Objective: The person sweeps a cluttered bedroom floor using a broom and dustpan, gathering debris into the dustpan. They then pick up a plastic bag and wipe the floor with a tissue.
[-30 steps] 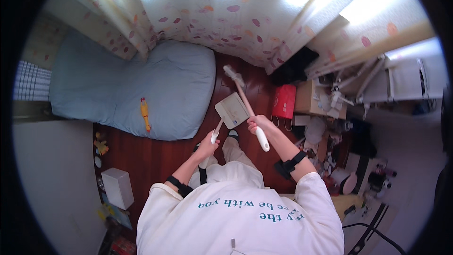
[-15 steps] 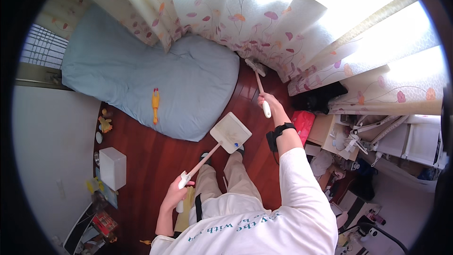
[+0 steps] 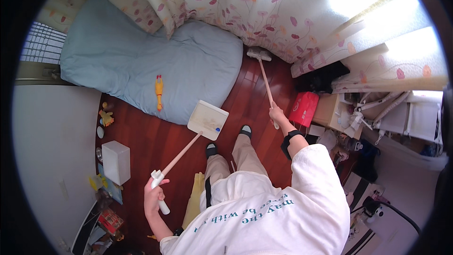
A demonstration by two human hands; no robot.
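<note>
My left hand [image 3: 155, 193] is closed round the white grip of a long-handled dustpan [image 3: 202, 117]. The pan's cream tray lies close to the mattress's near edge, with a small blue object [image 3: 217, 130] and some dirt in it. My right hand [image 3: 276, 113] grips the handle of a broom [image 3: 265, 81]. The broom's pale head [image 3: 259, 54] rests at the far floor, between the mattress corner and the hem of the curtain. My feet stand on the floor between dustpan and broom.
A blue-covered mattress [image 3: 141, 61] fills the far left, with a yellow rubber chicken [image 3: 159, 93] on it. Floral curtains [image 3: 283, 14] hang behind. A white box [image 3: 115, 163] stands at the left wall. A red bag [image 3: 303, 108] and cluttered shelving line the right.
The dustpan has shifted left toward the mattress. The broom's head has moved slightly right and far along the curtain's foot, and its handle reaches farther from my right hand. My feet have parted.
</note>
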